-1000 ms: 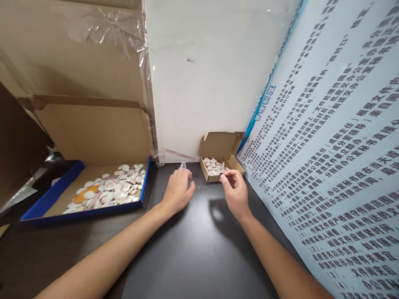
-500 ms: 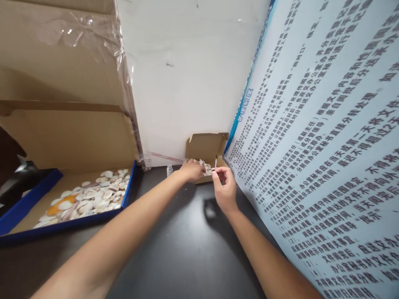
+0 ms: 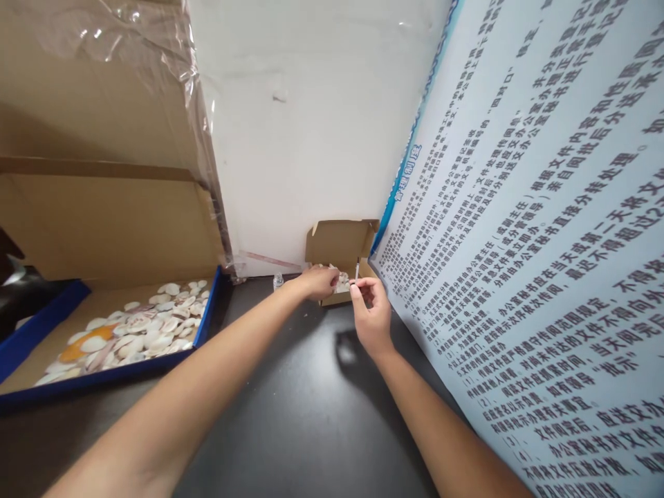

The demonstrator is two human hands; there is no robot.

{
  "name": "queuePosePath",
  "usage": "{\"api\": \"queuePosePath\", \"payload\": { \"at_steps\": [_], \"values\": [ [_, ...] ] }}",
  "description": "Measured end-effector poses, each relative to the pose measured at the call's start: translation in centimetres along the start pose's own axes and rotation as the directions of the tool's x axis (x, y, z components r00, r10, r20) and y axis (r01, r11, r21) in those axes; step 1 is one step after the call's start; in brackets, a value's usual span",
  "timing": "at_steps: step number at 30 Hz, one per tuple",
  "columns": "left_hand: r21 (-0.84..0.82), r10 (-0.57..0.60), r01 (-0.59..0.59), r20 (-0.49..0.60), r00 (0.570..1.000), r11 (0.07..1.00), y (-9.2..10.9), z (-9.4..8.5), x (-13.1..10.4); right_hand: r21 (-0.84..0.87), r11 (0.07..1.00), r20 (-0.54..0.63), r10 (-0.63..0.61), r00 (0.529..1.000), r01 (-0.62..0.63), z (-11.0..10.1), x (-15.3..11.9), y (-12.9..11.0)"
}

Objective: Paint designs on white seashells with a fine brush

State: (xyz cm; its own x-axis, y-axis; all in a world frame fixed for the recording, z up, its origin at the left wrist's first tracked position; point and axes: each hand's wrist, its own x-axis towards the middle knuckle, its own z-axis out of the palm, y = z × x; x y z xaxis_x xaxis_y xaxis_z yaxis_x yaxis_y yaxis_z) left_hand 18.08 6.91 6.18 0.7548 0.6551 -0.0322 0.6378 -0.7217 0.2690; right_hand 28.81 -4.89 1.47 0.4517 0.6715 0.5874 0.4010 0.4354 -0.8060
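Observation:
My left hand (image 3: 321, 281) reaches into a small open cardboard box (image 3: 339, 238) with small pale shells (image 3: 342, 280) in it. Its fingers are curled down at the shells, and whatever is between them is hidden. In front of the box, my right hand (image 3: 372, 312) is closed in a pinch. A thin whitish stick (image 3: 357, 269) with a dark tip rises upright from its fingertips, and a small dark bit shows by the thumb. Left of my left hand stands a small clear bottle (image 3: 278, 281).
At the left lies a blue-edged cardboard box (image 3: 212, 304) with its lid raised, holding many pale shells (image 3: 150, 332) and an orange one (image 3: 86, 344). A white wall (image 3: 290, 159) closes off the back. A printed board (image 3: 519, 207) leans along the right of the black table (image 3: 311, 415).
The fingers of my left hand have curled in more tightly over the shells in the small box. My right hand keeps its pinch in nearly the same spot. The view has shifted slightly.

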Motion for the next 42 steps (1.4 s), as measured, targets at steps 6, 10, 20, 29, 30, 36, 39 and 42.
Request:
{"api": "queuePosePath", "payload": {
  "at_steps": [6,10,20,29,30,36,39,42],
  "values": [
    [-0.125,0.02,-0.035,-0.125,0.992,0.992,0.3,-0.1,-0.6,0.0,1.0,0.007,0.003,1.0,-0.003,0.1,-0.1,-0.2],
    [-0.311,0.02,-0.071,-0.163,0.986,0.948,1.2,-0.7,-3.6,0.021,1.0,0.014,-0.022,1.0,0.022,0.1,-0.5,-0.7],
    [-0.986,-0.295,0.093,0.049,0.954,0.136,-3.1,3.5,-17.2,0.011,0.997,0.334,-0.076,0.94,0.077,2.1,-4.7,-3.8],
    [-0.999,-0.35,0.026,0.032,0.936,-0.022,-5.5,4.3,-18.3,0.033,0.992,0.555,-0.121,0.823,0.123,5.7,-6.1,-2.1],
    [-0.999,-0.361,0.025,0.031,0.932,-0.023,-5.6,4.3,-18.3,0.05,0.99,0.551,-0.14,0.823,0.135,6.1,-5.9,-2.0],
    [-0.995,-0.422,-0.016,0.026,0.906,-0.094,-6.0,4.8,-18.1,0.14,0.975,0.565,-0.221,0.795,0.172,7.4,-5.0,-1.6],
    [-0.992,-0.418,-0.022,0.032,0.908,-0.124,-6.3,4.9,-17.8,0.16,0.974,0.577,-0.225,0.785,0.161,7.3,-5.0,-1.5],
    [-0.996,-0.377,0.0,0.034,0.926,-0.09,-6.6,5.1,-17.7,0.162,0.976,0.607,-0.213,0.765,0.143,7.2,-5.0,-1.5]
  ]
}}
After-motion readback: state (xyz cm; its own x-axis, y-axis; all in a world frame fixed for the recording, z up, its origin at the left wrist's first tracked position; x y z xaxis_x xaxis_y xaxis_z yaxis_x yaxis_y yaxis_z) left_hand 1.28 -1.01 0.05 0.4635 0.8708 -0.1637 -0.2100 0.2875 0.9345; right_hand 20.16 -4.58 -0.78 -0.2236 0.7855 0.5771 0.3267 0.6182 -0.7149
